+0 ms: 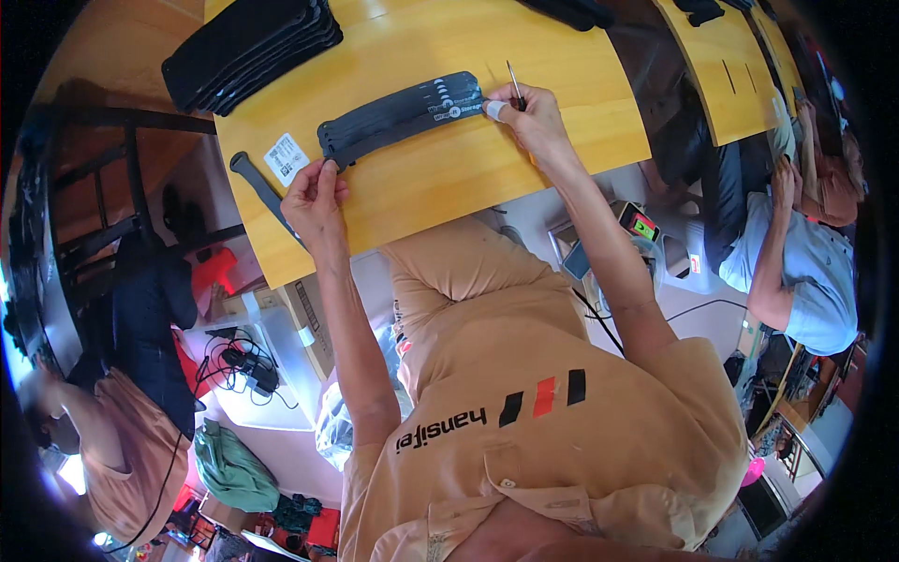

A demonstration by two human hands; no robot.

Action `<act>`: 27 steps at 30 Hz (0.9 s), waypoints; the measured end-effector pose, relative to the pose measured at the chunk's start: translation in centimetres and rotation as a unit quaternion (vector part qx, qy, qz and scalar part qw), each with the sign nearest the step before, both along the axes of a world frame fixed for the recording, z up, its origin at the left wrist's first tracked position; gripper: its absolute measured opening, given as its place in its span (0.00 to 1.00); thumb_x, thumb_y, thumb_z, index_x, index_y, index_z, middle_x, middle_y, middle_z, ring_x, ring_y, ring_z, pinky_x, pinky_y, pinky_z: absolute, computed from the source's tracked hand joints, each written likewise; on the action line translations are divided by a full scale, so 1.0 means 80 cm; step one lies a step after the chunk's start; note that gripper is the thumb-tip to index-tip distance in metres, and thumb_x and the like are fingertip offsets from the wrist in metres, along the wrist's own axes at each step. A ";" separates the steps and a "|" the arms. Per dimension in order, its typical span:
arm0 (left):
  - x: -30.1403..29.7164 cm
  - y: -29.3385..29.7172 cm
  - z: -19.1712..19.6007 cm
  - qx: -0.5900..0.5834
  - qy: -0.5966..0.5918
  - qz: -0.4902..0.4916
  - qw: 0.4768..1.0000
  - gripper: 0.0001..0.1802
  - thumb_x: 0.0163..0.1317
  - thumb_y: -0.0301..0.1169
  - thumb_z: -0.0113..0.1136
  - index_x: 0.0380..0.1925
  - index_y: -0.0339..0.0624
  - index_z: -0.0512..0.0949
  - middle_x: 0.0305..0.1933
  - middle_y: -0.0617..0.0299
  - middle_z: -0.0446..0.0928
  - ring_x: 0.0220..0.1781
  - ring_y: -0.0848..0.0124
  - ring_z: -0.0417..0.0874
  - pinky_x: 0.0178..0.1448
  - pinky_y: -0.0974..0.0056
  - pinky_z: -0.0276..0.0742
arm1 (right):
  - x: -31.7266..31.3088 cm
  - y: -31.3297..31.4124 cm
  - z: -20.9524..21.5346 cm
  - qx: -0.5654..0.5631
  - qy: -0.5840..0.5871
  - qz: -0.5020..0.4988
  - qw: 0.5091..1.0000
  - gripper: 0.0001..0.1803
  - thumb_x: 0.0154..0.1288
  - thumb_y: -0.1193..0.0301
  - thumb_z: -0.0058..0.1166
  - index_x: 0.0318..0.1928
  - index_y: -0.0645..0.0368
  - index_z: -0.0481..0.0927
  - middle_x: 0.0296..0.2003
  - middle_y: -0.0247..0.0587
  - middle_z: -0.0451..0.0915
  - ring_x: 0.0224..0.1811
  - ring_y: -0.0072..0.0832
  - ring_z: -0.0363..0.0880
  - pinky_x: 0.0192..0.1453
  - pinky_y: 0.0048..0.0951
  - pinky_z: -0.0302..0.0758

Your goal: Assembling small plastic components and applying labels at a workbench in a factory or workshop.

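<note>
Black printed strips [398, 114], layered, lie on the yellow tabletop [440, 178] between the two hands. Count of layers hard to make out; print sits at the end by the right hand.

Left hand [316, 208]: thumb and fingertips together, pinched on the near corner of the strips; that corner is covered by the fingertips. Right hand [537, 122]: fingers closed around a slim pointed tool [520, 102], tip sticking up away from the palm, most of the handle hidden in the grip. Can't tell the exact tool type. Small white piece [494, 110] at the right hand's fingertips, just beside the strips' far end; wrap or tag, unclear. Whether this hand also touches the strips, can't tell.

Just beyond the left hand, a white label [287, 160] lies flat, print too small. Left of the same hand, a dark strap [265, 195] with a rounded end, lower end partly behind the hand. Farther off beyond the left hand, a stack of black pieces [253, 56], cut by the top border. Beyond the right hand, another black item [573, 11], mostly cropped, kind unclear.
</note>
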State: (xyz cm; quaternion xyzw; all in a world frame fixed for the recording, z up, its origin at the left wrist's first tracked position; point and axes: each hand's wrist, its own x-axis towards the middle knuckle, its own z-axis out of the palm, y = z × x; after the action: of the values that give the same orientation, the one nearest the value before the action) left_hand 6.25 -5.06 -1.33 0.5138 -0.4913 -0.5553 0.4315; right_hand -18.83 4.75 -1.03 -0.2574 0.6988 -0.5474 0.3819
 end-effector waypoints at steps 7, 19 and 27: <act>-0.007 0.002 0.000 -0.029 -0.030 0.014 0.999 0.05 0.56 0.24 0.58 0.31 0.33 0.76 0.22 0.66 0.74 0.20 0.82 0.72 0.23 0.79 0.69 | 0.003 -0.005 -0.010 0.001 0.038 -0.029 0.999 0.05 0.50 0.75 0.60 0.26 0.62 0.78 0.16 0.25 0.69 0.14 0.11 0.58 0.16 0.16 0.51; -0.012 0.002 0.003 -0.022 -0.049 0.037 0.998 0.04 0.56 0.23 0.58 0.31 0.34 0.75 0.23 0.64 0.74 0.19 0.81 0.72 0.21 0.78 0.68 | 0.001 -0.008 -0.013 0.018 0.035 -0.034 0.999 0.03 0.49 0.76 0.58 0.25 0.63 0.79 0.18 0.31 0.74 0.20 0.15 0.68 0.24 0.18 0.64; -0.010 -0.001 -0.008 -0.025 -0.026 0.041 0.999 0.04 0.55 0.23 0.59 0.30 0.35 0.75 0.22 0.64 0.74 0.18 0.81 0.72 0.21 0.78 0.68 | 0.008 -0.007 -0.007 0.014 0.061 -0.050 0.997 0.03 0.48 0.76 0.58 0.24 0.64 0.79 0.17 0.30 0.74 0.19 0.14 0.67 0.23 0.19 0.64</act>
State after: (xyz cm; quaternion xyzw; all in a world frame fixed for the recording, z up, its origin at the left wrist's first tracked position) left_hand 5.45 -5.14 -1.94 0.5367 -0.4943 -0.5114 0.4540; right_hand -18.23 4.16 -1.57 -0.2498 0.7407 -0.5388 0.3141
